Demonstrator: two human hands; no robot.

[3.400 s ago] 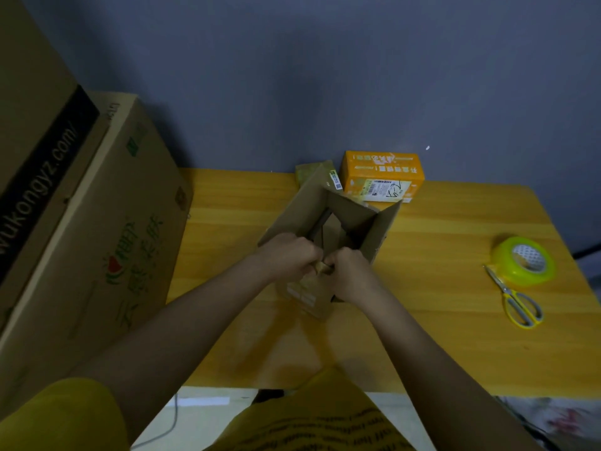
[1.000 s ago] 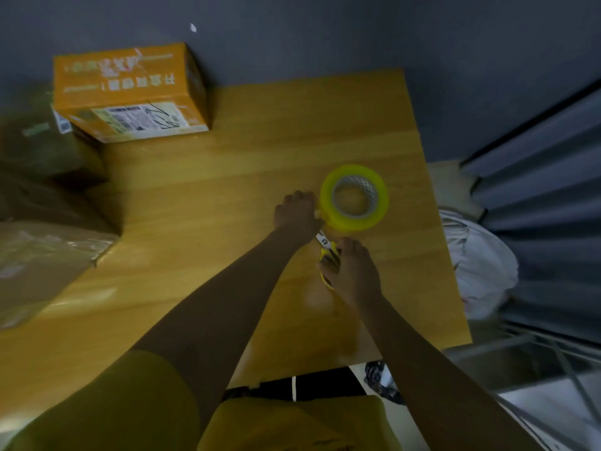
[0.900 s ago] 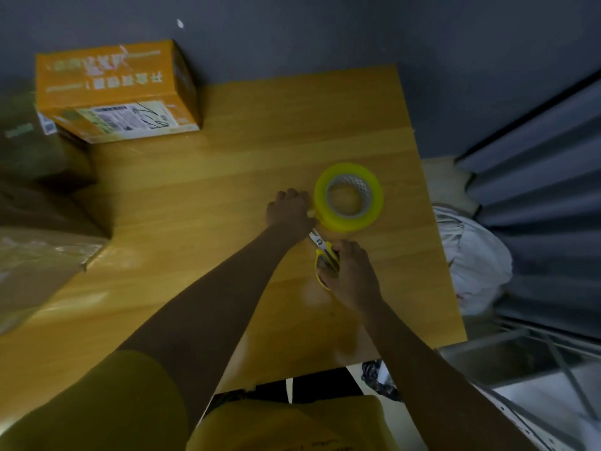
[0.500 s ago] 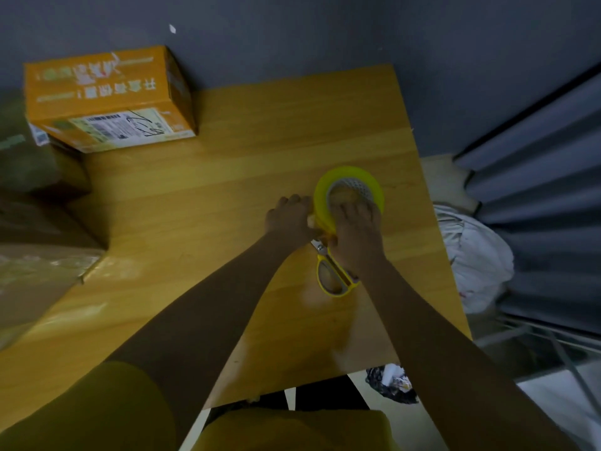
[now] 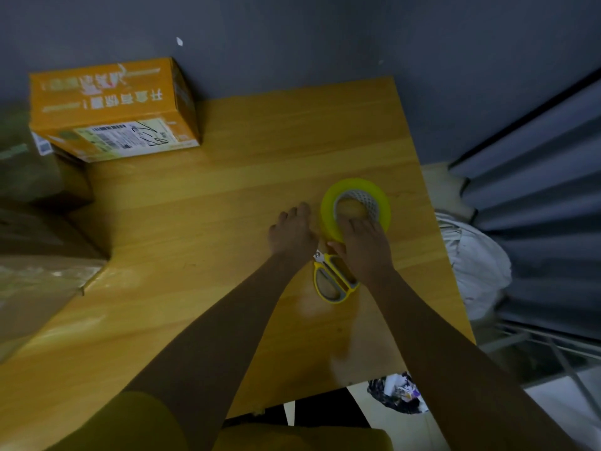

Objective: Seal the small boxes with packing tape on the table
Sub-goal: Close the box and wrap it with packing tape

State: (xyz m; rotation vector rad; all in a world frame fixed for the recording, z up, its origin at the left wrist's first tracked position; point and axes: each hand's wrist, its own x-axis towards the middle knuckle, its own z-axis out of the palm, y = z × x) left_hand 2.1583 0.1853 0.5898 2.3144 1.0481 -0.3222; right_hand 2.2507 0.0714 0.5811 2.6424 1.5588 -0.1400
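A yellow roll of packing tape (image 5: pixel 356 190) lies flat near the table's right edge. My right hand (image 5: pixel 366 247) is on its near rim, fingers reaching into the core and thumb on the outer side. My left hand (image 5: pixel 292 231) rests on the table just left of the roll, fingers spread and holding nothing. A brown cardboard box (image 5: pixel 35 281) with shiny tape on it shows partly at the left edge. An orange box (image 5: pixel 110 105) with a shipping label stands at the back left against the wall.
Yellow-handled scissors (image 5: pixel 331 283) lie on the wooden table (image 5: pixel 211 206) just below my right hand. Another brown box (image 5: pixel 35 170) sits behind the near one. Beyond the table's right edge are a white cloth bundle (image 5: pixel 476 265) and grey slats.
My view swung right from the brown box to the tape. My right hand left the scissors and moved up onto the roll. My left hand stayed beside the roll.
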